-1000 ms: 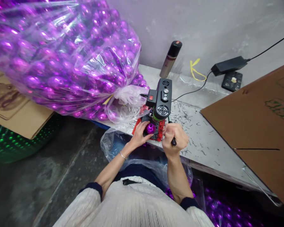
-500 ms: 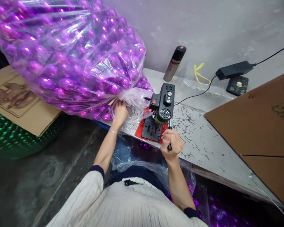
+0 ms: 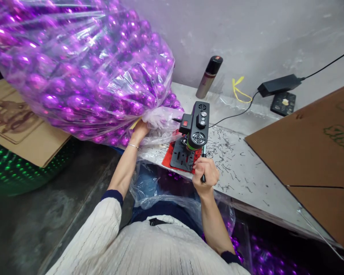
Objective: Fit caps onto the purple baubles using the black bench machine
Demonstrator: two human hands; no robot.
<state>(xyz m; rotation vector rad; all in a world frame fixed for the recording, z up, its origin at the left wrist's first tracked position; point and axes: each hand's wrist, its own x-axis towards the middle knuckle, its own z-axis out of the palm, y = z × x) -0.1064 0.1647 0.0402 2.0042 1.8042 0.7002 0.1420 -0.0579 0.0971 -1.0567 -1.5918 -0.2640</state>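
Big clear bag: fills the upper left of the frame, packed with shiny purple balls [image 3: 50, 100]; the plastic of the bag [image 3: 123, 78] gathers into a whitish neck [image 3: 164, 119] near the centre.
Left hand [image 3: 141, 130]: at that neck, beside a yellow tie [image 3: 135, 123]; its fingertips are hidden, so whether they are apart or clamped on anything cannot be told.
Right hand [image 3: 206, 172]: a fist clamped around the black lever handle [image 3: 203, 178], just right of centre.
Black machine [image 3: 200, 120]: centre of the frame, on the tabletop [image 3: 255, 187]; its slotted base plate [image 3: 179, 160] lies over a red sheet [image 3: 166, 159], and its head hides part of the plate.
Lower clear bag [image 3: 140, 185]: below the tabletop's near edge, partly covered by the arms and clothing; a little purple shows inside.
Purple balls at lower right [image 3: 271, 256]: dim, cut off by the bottom edge; what contains them is hard to make out.
Cardboard box [image 3: 309, 152]: right edge, cut off, its contents out of sight.
Green studded thing [image 3: 31, 177]: lower left, cut off and partly under flat cardboard [image 3: 50, 143]; container or contents, cannot tell.
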